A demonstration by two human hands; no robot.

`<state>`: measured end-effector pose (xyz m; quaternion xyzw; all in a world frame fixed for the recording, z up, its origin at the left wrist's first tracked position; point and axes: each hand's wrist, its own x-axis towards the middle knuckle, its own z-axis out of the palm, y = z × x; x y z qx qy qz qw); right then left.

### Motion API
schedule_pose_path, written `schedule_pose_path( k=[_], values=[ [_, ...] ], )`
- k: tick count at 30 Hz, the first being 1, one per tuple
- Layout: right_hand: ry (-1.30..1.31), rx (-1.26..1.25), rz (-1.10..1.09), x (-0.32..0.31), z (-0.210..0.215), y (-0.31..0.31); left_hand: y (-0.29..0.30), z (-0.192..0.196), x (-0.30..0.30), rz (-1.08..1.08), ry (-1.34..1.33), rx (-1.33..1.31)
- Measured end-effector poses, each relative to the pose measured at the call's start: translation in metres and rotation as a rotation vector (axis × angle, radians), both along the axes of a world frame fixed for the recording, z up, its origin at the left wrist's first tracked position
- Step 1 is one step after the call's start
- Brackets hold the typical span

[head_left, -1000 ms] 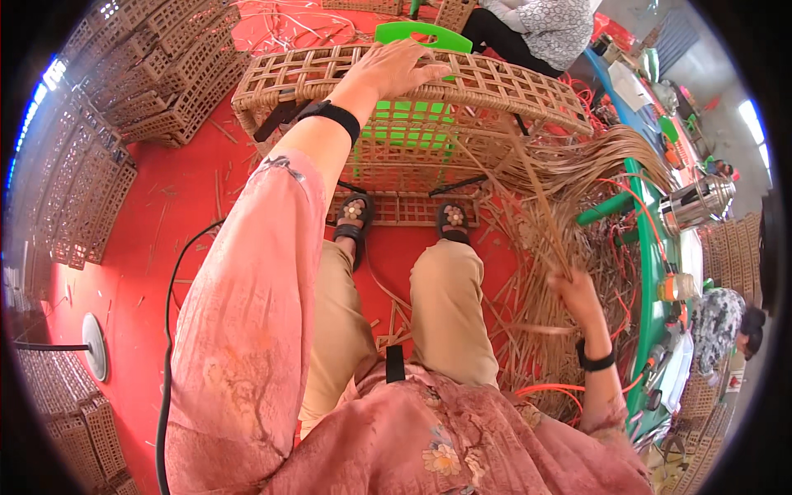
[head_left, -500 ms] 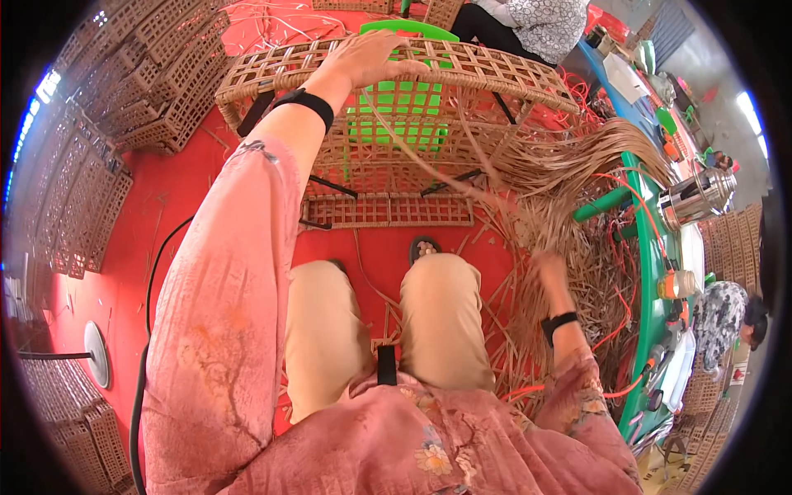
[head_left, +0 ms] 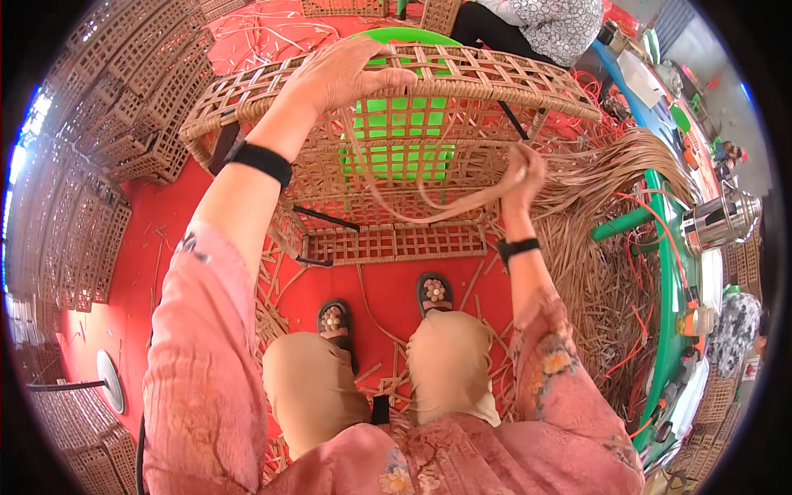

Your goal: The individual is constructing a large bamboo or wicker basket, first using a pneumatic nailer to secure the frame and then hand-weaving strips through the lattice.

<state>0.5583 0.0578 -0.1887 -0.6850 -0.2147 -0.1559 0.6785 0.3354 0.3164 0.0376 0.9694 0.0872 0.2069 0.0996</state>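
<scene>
A woven rattan rack [head_left: 396, 202] with open lattice panels and dark bars stands before my knees, its curved top panel toward me. Over the left part of that top panel lies my left hand [head_left: 342, 76], thumb stretched along the bound near edge and fingers over the lattice, gripping it; some fingertips are hidden. My right hand [head_left: 525, 177], at the rack's right side, is closed on a pale rattan strip [head_left: 437, 216]. The strip hangs in a loose loop across the rack's open front and rises to the top edge near my left hand.
A green plastic chair [head_left: 396, 136] shows behind the lattice. To the right lies a heap of long rattan strips [head_left: 594, 186] beside a green table [head_left: 664, 305] holding a metal flask [head_left: 722, 219]. Stacked woven panels [head_left: 82, 223] line the left. Another person [head_left: 553, 29] sits far right.
My right hand has come up from low beside the strip heap to the rack's right side. The strip now hangs in a wider loop. The rack's top appears slightly lower, my left hand still on it.
</scene>
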Motion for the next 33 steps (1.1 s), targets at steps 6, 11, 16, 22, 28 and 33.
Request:
schedule_pose_path(
  k=[6, 11, 16, 22, 28, 33],
  values=[
    [-0.39, -0.326, -0.148, -0.003, -0.006, 0.064, 0.001, 0.0, 0.0, -0.032, -0.042, -0.032],
    [-0.431, -0.437, -0.052, -0.006, -0.017, 0.076, 0.0, 0.003, -0.001, -0.071, -0.04, -0.074],
    [-0.617, -0.582, -0.13, -0.014, -0.031, 0.066, -0.001, 0.003, -0.001, -0.067, 0.022, -0.081],
    [-0.798, -0.762, -0.111, -0.009, -0.035, 0.051, -0.01, 0.007, -0.005, -0.034, -0.033, -0.083],
    [-0.916, -0.828, -0.054, 0.003, -0.035, 0.049, -0.013, 0.016, -0.007, -0.243, -0.083, -0.098],
    [-0.796, -0.968, 0.024, 0.007, -0.031, 0.057, -0.012, 0.016, -0.005, -0.376, -0.095, -0.186]
  ],
)
